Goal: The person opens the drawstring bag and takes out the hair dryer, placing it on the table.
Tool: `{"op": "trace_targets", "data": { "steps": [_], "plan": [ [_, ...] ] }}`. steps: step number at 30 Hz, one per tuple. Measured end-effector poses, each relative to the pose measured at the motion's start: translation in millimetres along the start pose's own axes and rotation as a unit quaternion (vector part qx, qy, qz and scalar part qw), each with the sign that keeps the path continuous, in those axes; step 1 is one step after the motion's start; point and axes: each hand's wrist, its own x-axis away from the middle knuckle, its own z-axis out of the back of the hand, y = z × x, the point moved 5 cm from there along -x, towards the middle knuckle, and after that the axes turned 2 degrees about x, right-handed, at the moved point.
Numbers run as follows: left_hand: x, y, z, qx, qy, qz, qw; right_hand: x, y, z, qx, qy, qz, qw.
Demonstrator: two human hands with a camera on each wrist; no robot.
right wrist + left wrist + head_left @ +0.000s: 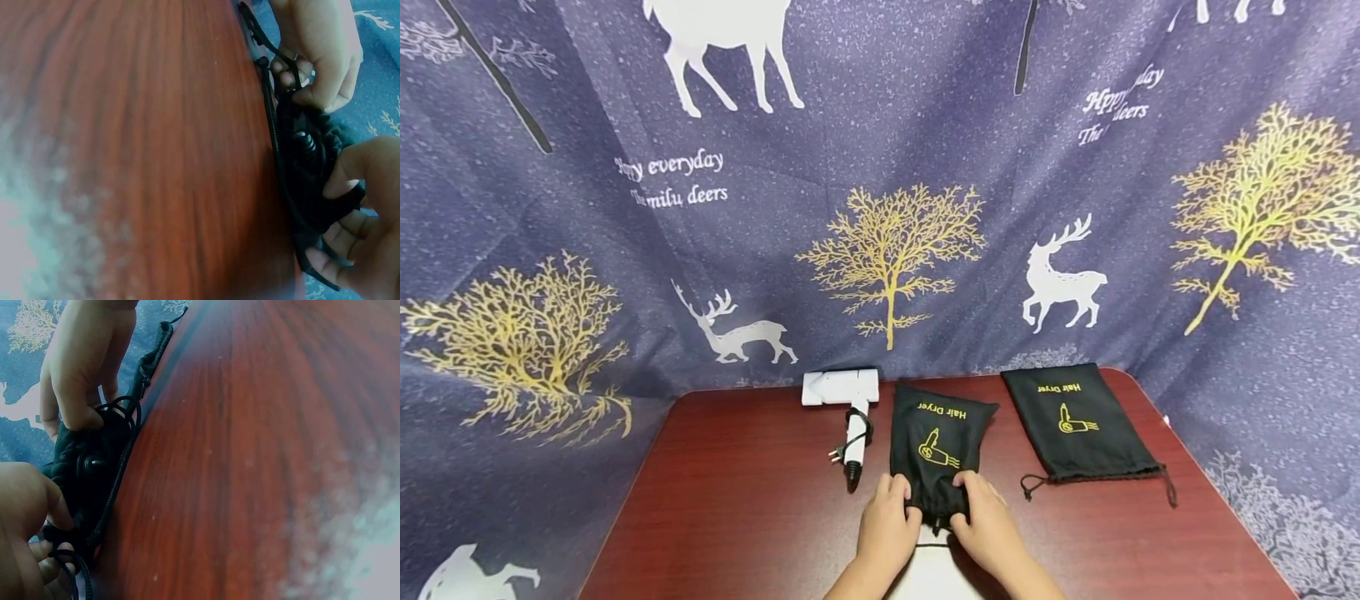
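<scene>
– Hands first: what does the head view show?
– The left hand (pixel 886 521) and the right hand (pixel 988 523) each grip one side of the black bag (pixel 917 417) near its gathered end, on the table (pixel 737 492) in front of the person.
– Its neighbours?
– A white hair dryer (pixel 841 388) to the left, a second black bag (pixel 1067 458) to the right.
– Left wrist?
– A drawstring (pixel 129 453) hangs along the gripped end.
– Right wrist?
– A dark ridged tip (pixel 305 141) shows in the mouth.

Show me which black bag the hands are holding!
The bag beside the white hair dryer. The left hand and right hand grip its near end; the other bag lies untouched farther right.
</scene>
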Motion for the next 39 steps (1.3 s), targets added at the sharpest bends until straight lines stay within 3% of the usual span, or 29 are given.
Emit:
{"op": "trace_targets", "data": {
  "steps": [9, 20, 39],
  "plan": [
    [0.4, -3.6, -5.9, -0.006, -0.017, 0.01, 0.9998, 0.4, 0.1, -0.6, 0.017, 0.002, 0.007, 0.9998],
    [-0.7, 1.0, -1.8, -0.017, 0.003, -0.005, 0.9998, 1.0, -4.6, 3.0, 0.019, -0.003, 0.007, 0.9998],
    [-0.3, -0.8, -0.4, -0.013, -0.006, 0.004, 0.9999, 2.7, -1.1, 0.6, 0.025, 0.022, 0.016, 0.9993]
  ]
}}
